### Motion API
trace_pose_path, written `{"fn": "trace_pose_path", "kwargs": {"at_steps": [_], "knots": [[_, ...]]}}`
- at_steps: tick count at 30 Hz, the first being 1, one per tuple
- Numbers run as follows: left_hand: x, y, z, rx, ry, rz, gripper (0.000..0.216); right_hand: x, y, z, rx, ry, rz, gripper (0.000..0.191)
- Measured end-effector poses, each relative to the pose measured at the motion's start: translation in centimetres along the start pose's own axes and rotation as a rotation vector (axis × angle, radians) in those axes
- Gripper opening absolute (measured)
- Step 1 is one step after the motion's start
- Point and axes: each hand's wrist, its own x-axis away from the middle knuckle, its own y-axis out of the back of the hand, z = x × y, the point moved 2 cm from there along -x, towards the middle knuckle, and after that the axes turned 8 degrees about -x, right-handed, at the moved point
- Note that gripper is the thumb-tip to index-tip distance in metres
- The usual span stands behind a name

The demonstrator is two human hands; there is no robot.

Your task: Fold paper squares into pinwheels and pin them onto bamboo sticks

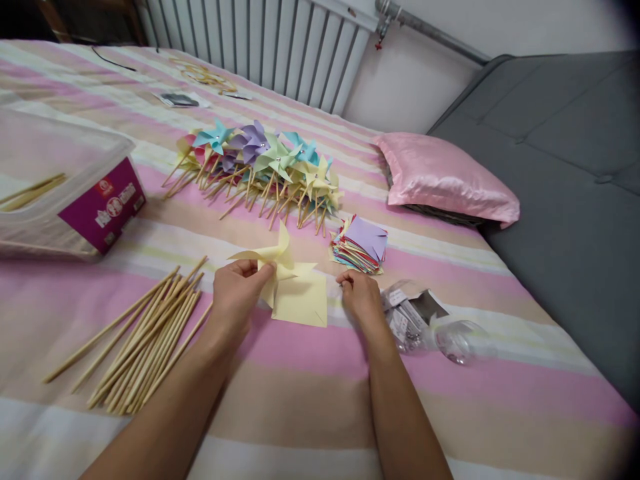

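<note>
Head view: left of centre, the left hand (236,295) pinches a yellow pinwheel (279,254); apart, to its right, the right hand (361,297) pinches a tiny indistinct item (341,285).

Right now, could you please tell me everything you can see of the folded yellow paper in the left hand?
The folded yellow paper is pale and looks thin and matt. Some corners curl inward, with pointed flaps reaching up, left and right, like a pinwheel head. I see no stick on it. The left hand pinches it near its middle, the thumb in front. In view it overlaps a flat yellow sheet on the striped bedspread; whether they touch, I cannot tell.
</note>
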Motion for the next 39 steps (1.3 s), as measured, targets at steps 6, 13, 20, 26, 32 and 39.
{"fn": "trace_pose_path", "kwargs": {"at_steps": [6, 13, 20, 26, 32, 39], "knots": [[0.0, -0.1, 0.0, -0.001, 0.002, -0.001, 0.010, 0.0, 0.1, -0.1, 0.014, 0.008, 0.025, 0.024], [-0.1, 0.0, 0.1, 0.022, 0.005, 0.025, 0.013, 0.3, 1.4, 0.6, -0.038, -0.025, -0.006, 0.026], [0.0, 0.0, -0.1, -0.001, 0.010, 0.008, 0.012, 0.8, 1.6, 0.9, 0.098, -0.101, 0.044, 0.020], [0.3, -0.1, -0.3, 0.040, 0.044, 0.010, 0.010, 0.8, 0.8, 0.6, 0.161, -0.145, 0.057, 0.015], [0.2, -0.2, 0.1, 0.043, 0.058, 0.052, 0.010, 0.7, 0.3, 0.7, 0.094, -0.060, 0.044, 0.012], [0.6, -0.5, -0.4, 0.035, 0.087, 0.119, 0.016, 0.6, 0.4, 0.8, 0.084, -0.051, 0.068, 0.013]]}}
